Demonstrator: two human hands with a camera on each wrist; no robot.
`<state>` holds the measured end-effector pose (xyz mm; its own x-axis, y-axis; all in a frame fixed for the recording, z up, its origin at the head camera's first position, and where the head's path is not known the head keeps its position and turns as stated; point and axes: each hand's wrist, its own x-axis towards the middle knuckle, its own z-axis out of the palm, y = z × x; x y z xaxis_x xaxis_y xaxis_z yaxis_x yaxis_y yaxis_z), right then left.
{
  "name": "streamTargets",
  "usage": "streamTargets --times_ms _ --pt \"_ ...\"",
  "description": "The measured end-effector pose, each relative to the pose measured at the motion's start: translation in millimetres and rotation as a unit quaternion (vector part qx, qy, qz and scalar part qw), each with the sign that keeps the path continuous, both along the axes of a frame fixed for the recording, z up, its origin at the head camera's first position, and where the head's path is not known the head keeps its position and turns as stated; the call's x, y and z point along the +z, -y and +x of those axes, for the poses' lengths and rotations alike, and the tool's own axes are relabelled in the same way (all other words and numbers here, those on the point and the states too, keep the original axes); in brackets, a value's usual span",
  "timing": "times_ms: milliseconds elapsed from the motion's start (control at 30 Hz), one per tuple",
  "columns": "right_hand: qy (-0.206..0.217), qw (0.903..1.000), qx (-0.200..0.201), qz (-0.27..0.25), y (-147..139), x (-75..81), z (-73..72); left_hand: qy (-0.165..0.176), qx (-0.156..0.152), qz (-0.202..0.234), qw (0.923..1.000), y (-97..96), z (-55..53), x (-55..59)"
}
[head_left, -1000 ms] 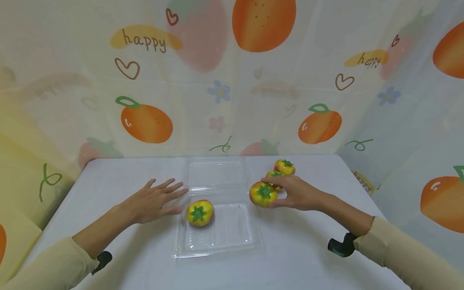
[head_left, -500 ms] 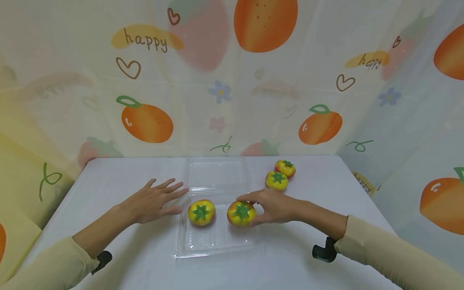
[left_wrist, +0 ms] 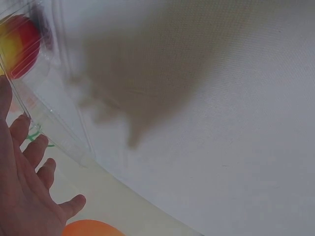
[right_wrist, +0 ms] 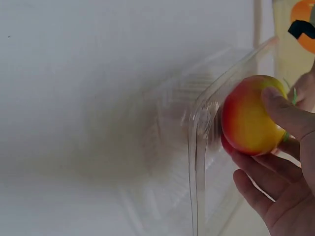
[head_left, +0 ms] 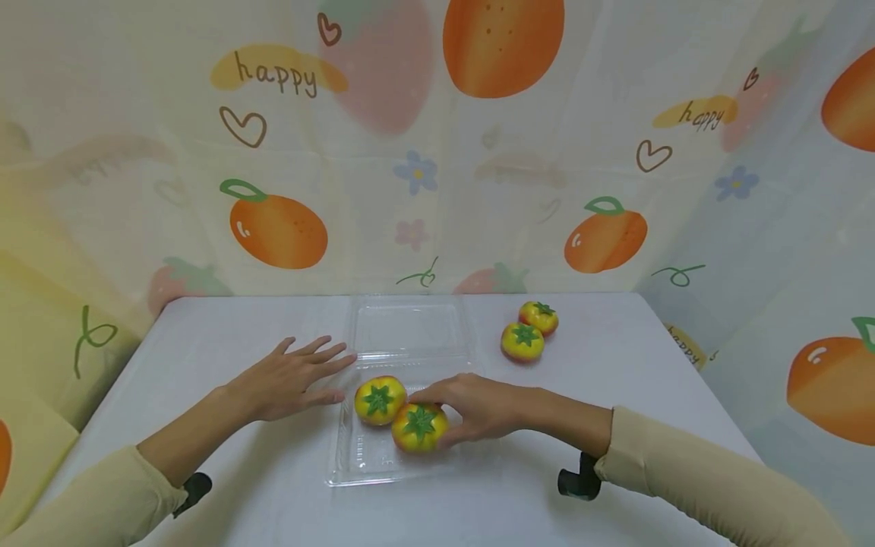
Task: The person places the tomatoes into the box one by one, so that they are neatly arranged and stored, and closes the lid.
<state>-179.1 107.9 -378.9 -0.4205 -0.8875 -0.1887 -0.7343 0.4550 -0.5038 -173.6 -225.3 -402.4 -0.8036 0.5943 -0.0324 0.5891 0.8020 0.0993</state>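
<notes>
My right hand pinches a yellow-red persimmon with a green calyx between thumb and fingers, over the clear plastic clamshell box. In the right wrist view the held persimmon shows its red and yellow side close to the box rim. A second persimmon lies in the box's left part, just behind the held one. At the box's left edge is my left hand, its fingers spread and straight, holding nothing. The left wrist view shows that hand beside the box wall.
Two more persimmons, a nearer one and a farther one, sit together on the white table at the back right. The box's lid lies folded back toward the fruit-printed curtain.
My right hand has carried the persimmon from beside the other two at the right, leftward and nearer, to over the box by the first persimmon. The left hand has stayed still.
</notes>
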Motion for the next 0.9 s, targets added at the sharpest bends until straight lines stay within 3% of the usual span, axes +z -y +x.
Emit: streamTargets --times_ms 600,900 --pt "-0.022 0.9973 0.067 0.018 41 -9.5 1.8 -0.009 0.001 0.006 0.9999 -0.1 0.5 -0.3" --pt "-0.023 0.9974 0.058 0.035 54 -12.9 1.0 -0.008 -0.001 0.015 0.9999 0.0 0.8 0.1"
